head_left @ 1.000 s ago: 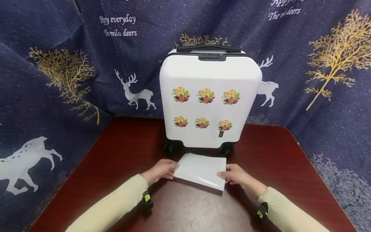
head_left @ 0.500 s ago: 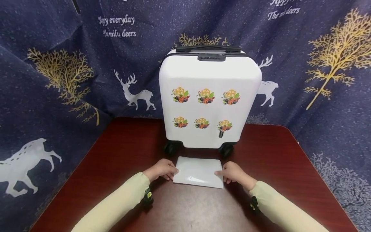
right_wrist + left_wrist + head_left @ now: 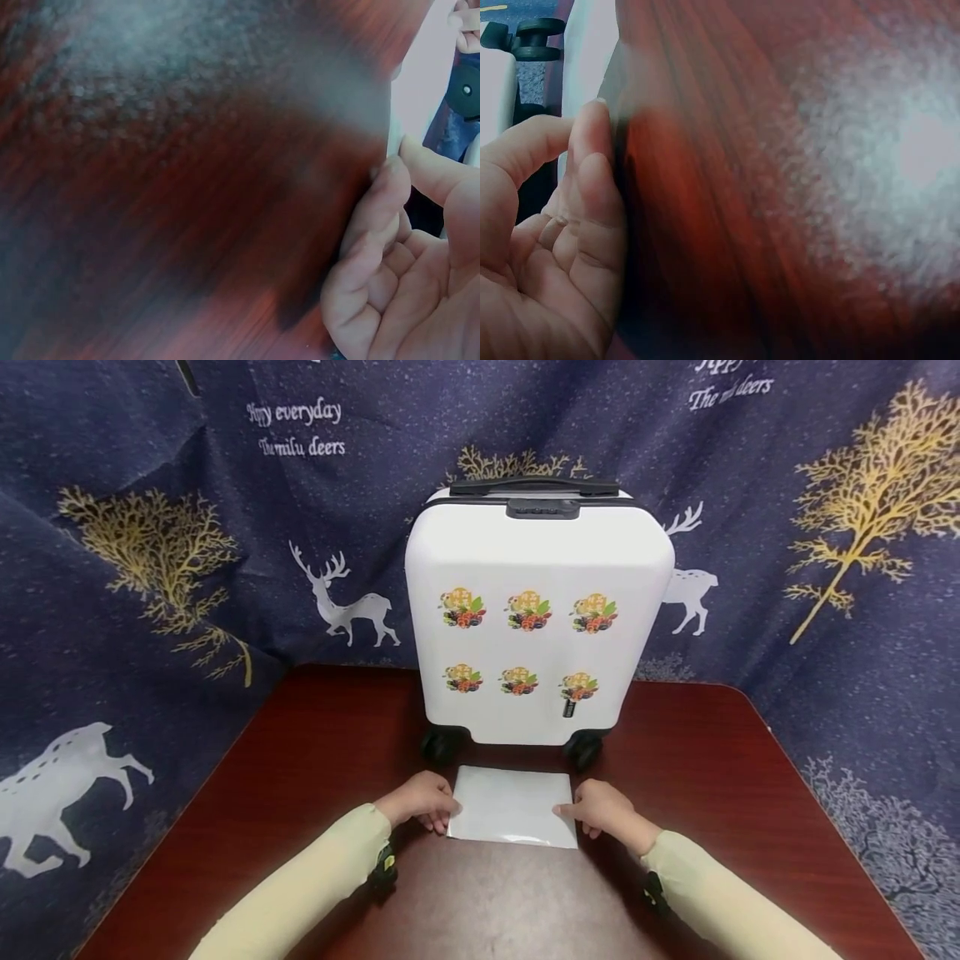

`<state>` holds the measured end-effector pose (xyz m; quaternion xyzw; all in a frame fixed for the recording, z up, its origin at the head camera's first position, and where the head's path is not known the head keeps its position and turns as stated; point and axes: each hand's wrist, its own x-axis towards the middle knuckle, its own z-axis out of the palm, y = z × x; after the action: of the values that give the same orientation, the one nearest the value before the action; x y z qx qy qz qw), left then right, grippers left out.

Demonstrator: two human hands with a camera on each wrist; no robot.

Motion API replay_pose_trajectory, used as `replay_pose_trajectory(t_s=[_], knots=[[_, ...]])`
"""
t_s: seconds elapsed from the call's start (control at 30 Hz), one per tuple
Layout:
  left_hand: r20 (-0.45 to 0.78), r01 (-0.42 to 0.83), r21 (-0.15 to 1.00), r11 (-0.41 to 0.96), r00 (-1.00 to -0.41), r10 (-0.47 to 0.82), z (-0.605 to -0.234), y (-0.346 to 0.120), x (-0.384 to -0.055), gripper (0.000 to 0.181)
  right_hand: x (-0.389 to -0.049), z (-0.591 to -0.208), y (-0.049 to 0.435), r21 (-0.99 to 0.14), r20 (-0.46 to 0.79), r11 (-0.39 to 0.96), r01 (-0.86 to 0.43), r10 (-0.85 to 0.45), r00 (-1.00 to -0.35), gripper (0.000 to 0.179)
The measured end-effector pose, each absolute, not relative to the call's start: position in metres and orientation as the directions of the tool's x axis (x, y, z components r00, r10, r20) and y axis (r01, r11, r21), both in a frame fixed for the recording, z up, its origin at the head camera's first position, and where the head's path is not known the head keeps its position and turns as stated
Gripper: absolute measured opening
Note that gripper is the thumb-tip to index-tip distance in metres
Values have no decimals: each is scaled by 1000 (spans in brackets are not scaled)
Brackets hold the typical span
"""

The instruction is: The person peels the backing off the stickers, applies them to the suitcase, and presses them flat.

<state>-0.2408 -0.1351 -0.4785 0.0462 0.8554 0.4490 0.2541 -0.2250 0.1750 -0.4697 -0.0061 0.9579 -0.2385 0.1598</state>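
Note:
A glossy white sheet (image 3: 513, 806) lies low over the table in front of the suitcase, its long side facing me. My left hand (image 3: 425, 802) pinches its left edge between thumb and fingers, the thumb on top. At the opposite edge my right hand (image 3: 600, 807) pinches the sheet the same way. In the left wrist view the sheet (image 3: 591, 52) runs away from the fingertips, and the left hand (image 3: 562, 217) has its fingers bent beneath. The right wrist view shows the sheet (image 3: 421, 79) between the right hand's (image 3: 405, 262) thumb and index finger.
Behind the sheet stands a white suitcase (image 3: 540, 547) on black wheels (image 3: 583, 748), with fruit stickers (image 3: 528, 612) in two rows. It rests on a dark red wooden table (image 3: 322, 718). A blue cloth (image 3: 360, 468) with deer and trees hangs behind.
The sheet, first tilted with its right front corner lower, has levelled out and lies flatter and squarer to the suitcase. My right hand has shifted slightly left. Both hands keep hold of the sheet.

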Motion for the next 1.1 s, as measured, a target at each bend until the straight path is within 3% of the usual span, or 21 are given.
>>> replay_pose_trajectory(t_s=[0.37, 0.57, 0.77, 0.93, 1.03, 1.1], knots=[[-417, -141, 728, 671, -868, 270, -473, -129, -239, 25, -223, -467, 183, -534, -296, 845, 29, -154, -943, 43], [-382, -65, 713, 698, -870, 310, -458, -140, -239, 29, -216, -442, 194, -584, -235, 811, -40, -216, -948, 37], [-340, 41, 744, 667, -836, 431, -408, -161, -237, 34, -201, -395, 211, -588, 33, 795, -148, -159, -987, 28], [-214, 216, 687, 694, -853, 477, -348, -183, -228, 24, -181, -356, 229, -532, 310, 822, -205, -37, -950, 24], [-66, 326, 587, 741, -893, 445, -314, -198, -218, 23, -174, -339, 242, -498, 388, 842, -207, 3, -922, 37], [28, 357, 506, 785, -917, 399, -295, -209, -212, 34, -173, -328, 251, -471, 404, 859, -200, 9, -915, 53]])
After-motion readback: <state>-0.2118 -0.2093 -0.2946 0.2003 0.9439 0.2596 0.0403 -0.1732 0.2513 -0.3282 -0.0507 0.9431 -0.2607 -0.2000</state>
